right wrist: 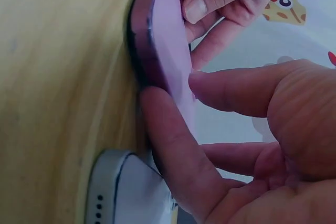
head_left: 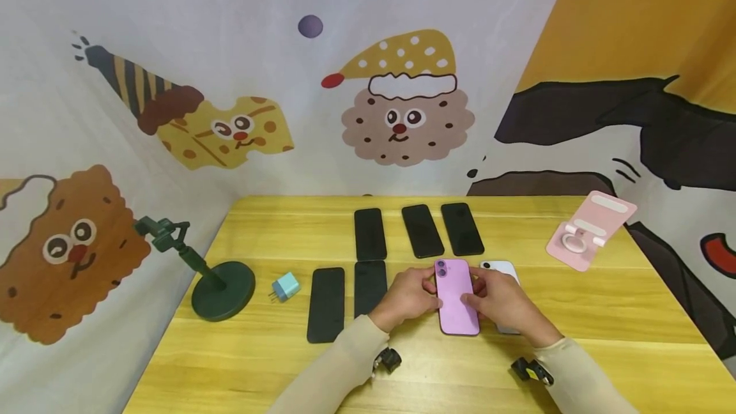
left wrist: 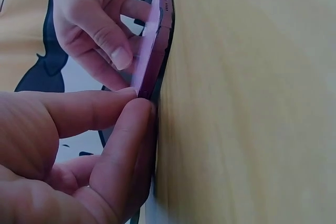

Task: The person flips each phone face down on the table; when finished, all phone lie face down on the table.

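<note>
A pink phone (head_left: 457,299) lies back side up near the front middle of the table, its camera lenses at the upper left. My left hand (head_left: 409,297) pinches its left edge between thumb and fingers. On the opposite edge, my right hand (head_left: 501,296) grips with the thumb on the back and a finger at the side. In the left wrist view the pink phone (left wrist: 153,45) is seen edge-on, close over the wood. Partly hidden under my right hand is a white phone (right wrist: 136,192), right beside the pink one.
Several black phones lie about, including one at the left (head_left: 326,305) and one at the back (head_left: 462,229). A blue charger plug (head_left: 285,287) and a dark green stand (head_left: 223,291) are to the left. A pink folding phone stand (head_left: 589,232) stands at the right.
</note>
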`<state>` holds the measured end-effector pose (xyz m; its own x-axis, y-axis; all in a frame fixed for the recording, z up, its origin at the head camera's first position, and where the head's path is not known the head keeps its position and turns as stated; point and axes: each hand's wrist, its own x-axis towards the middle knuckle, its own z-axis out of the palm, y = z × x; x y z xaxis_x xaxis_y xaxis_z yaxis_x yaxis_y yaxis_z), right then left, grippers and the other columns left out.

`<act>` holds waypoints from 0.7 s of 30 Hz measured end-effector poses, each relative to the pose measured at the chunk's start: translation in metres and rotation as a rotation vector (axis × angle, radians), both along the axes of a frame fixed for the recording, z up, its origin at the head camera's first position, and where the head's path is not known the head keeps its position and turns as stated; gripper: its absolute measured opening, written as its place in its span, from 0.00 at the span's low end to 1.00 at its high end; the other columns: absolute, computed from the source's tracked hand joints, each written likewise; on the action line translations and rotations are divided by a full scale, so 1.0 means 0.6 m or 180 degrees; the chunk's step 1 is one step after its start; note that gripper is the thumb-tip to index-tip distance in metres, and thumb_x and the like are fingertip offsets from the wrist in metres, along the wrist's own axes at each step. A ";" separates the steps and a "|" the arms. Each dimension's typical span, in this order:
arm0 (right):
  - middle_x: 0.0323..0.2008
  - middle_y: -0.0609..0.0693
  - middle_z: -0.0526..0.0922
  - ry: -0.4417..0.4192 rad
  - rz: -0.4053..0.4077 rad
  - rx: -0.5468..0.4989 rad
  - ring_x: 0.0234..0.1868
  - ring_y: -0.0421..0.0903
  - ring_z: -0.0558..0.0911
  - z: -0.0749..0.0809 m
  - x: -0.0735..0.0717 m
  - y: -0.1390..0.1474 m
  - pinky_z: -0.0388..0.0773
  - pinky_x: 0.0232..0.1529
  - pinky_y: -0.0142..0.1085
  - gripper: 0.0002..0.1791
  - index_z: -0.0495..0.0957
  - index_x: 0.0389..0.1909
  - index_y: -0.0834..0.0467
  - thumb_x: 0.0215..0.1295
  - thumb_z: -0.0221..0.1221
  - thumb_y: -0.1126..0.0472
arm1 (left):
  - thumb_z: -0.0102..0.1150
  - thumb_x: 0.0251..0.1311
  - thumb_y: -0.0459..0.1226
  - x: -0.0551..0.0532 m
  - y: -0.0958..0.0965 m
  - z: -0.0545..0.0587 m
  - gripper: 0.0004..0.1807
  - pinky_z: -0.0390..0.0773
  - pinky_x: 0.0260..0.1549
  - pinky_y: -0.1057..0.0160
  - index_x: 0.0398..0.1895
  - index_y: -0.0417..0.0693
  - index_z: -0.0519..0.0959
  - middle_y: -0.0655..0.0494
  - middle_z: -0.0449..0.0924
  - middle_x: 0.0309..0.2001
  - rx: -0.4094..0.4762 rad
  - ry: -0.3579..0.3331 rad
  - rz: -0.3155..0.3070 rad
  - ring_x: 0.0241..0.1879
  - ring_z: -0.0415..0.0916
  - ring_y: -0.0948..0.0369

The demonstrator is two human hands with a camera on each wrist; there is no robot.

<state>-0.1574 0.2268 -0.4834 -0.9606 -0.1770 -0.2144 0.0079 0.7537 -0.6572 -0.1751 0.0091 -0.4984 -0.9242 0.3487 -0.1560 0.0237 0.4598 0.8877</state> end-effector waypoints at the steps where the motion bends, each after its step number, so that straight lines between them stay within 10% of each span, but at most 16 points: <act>1: 0.40 0.54 0.84 0.0005 -0.0007 0.0022 0.32 0.43 0.82 0.000 0.000 0.000 0.84 0.28 0.33 0.37 0.69 0.72 0.72 0.67 0.71 0.62 | 0.77 0.49 0.26 0.001 -0.001 -0.001 0.42 0.73 0.26 0.70 0.73 0.45 0.77 0.57 0.81 0.31 0.0017 -0.0016 -0.0002 0.28 0.73 0.66; 12: 0.43 0.55 0.86 0.0083 0.0031 0.0203 0.38 0.45 0.82 0.003 -0.005 0.001 0.84 0.33 0.34 0.36 0.73 0.70 0.72 0.66 0.72 0.59 | 0.72 0.56 0.25 0.005 -0.013 -0.003 0.33 0.84 0.32 0.70 0.68 0.35 0.79 0.50 0.84 0.39 0.0625 -0.0427 -0.0113 0.30 0.82 0.66; 21: 0.41 0.51 0.87 0.0461 0.0034 0.0203 0.41 0.45 0.81 0.011 -0.023 -0.020 0.80 0.40 0.37 0.32 0.79 0.65 0.66 0.65 0.73 0.53 | 0.70 0.64 0.33 0.009 -0.050 0.008 0.30 0.82 0.44 0.64 0.70 0.37 0.77 0.45 0.85 0.55 0.0593 -0.0455 -0.0303 0.47 0.81 0.61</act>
<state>-0.1710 0.2146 -0.4771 -0.9804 -0.1777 -0.0849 -0.0917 0.7934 -0.6017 -0.1694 -0.0207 -0.4936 -0.8590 0.4680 -0.2075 -0.0727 0.2897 0.9544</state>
